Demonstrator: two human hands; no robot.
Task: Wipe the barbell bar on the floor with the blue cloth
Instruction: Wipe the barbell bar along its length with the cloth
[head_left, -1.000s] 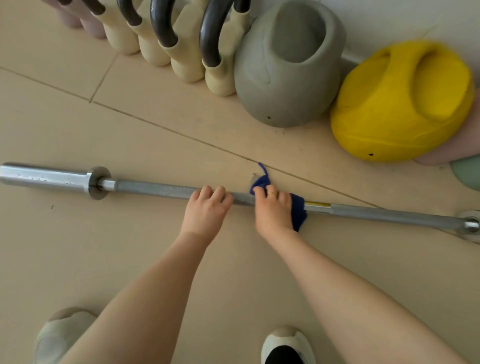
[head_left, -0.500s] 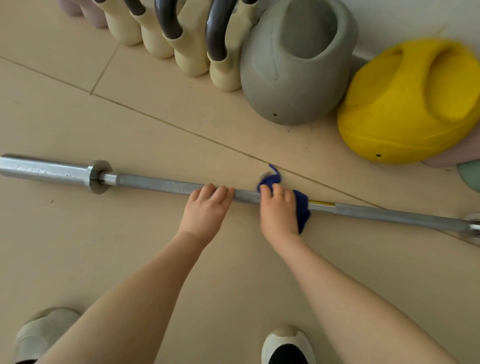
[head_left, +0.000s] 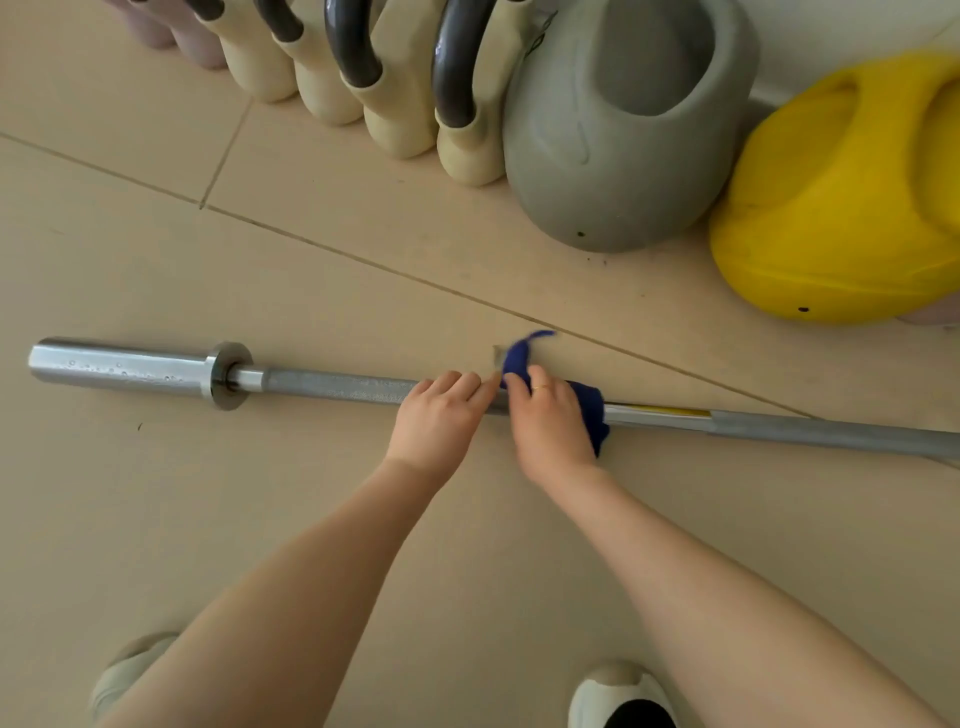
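Both hands sit side by side on the barbell bar, which lies across the tiled floor. Right hand wraps the blue cloth around the shaft; left hand curls over the bare knurling just beside it, steadying. Wiping looks mid-stroke near the middle. Next, I judge, the cloth must slide along the uncovered lengths toward each sleeve.

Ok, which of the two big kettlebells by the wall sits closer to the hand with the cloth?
The grey kettlebell, directly beyond the right hand gripping the blue cloth. The yellow kettlebell lies further right, at the frame edge.
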